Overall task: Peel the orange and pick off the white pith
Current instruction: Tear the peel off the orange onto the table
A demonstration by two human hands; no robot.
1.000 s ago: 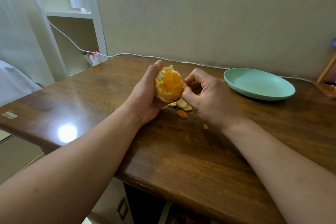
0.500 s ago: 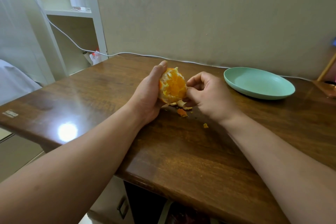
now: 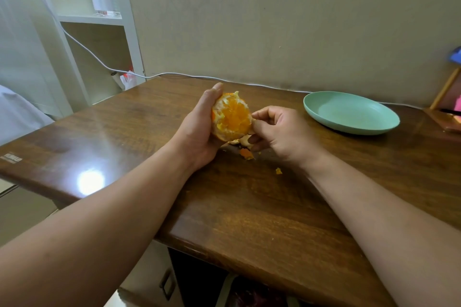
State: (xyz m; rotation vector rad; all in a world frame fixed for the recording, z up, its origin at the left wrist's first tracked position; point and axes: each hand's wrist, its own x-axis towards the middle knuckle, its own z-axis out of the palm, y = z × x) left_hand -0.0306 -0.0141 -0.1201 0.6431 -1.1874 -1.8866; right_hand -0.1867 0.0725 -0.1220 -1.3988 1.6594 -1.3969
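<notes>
Left hand grips orange, right hand pinches it.

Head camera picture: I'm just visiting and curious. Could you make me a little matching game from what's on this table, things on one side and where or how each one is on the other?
Things:
1. orange
2. plate
3. peel scraps
4. cable

Place or state:
A. lying on the table, just below the orange
B. held in the left hand, partly peeled
C. running along the foot of the wall
D. pale green, standing off to the right

Pairs: 1-B, 2-D, 3-A, 4-C
</notes>
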